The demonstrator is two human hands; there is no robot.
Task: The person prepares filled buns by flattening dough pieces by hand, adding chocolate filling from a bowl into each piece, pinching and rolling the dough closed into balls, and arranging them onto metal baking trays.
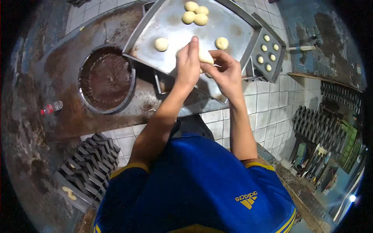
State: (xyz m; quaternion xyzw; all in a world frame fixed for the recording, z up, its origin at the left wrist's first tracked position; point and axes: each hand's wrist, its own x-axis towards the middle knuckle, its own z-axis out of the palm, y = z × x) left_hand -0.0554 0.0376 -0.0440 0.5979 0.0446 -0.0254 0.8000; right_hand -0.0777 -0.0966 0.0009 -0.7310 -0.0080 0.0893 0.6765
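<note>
Both hands meet over a large metal tray (223,29). A piece of pale dough (206,56) is held between them. My left hand (187,66) is closed on its left side, thumb pointing up along it. At its right end, the fingers of my right hand (225,72) pinch the dough. One dough ball (161,44) sits on the tray left of my hands, and another dough ball (222,43) lies to the right. Farther back, several dough balls (195,13) touch one another in a cluster. My palms hide part of the dough.
Left of the tray stands a large round pan (135,83) with dark brown filling (108,79). A clear bottle with a red cap (52,108) lies on the worn table (66,77). On the right, a smaller tray (276,64) bears several dough balls. Stacked dark metal trays (87,165) stand lower left.
</note>
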